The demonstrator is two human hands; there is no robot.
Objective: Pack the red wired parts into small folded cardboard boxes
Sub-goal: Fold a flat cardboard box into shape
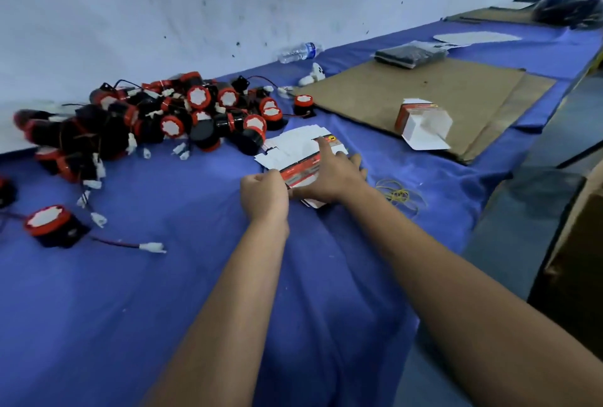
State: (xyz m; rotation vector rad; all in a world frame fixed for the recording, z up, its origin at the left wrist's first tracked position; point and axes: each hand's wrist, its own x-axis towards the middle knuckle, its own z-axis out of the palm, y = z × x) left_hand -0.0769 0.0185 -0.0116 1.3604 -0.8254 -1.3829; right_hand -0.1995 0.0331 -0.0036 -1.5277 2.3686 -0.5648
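Stack of flat box blanks (295, 152) lies mid-desk (163, 292) on blue cloth. Left hand (264, 197) pinches its near edge; right hand (332, 178) presses on top, fingers extended. Red wired parts (156, 116) heaped far left. Folded box (422, 126) on cardboard sheet (408, 93), far right.

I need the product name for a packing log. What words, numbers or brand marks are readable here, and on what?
No text is legible.
Flat box blanks under both hands: print on the red band, too blurred.
Folded box on the cardboard sheet: red printed side, blurred.
Water bottle: blue label, too small.
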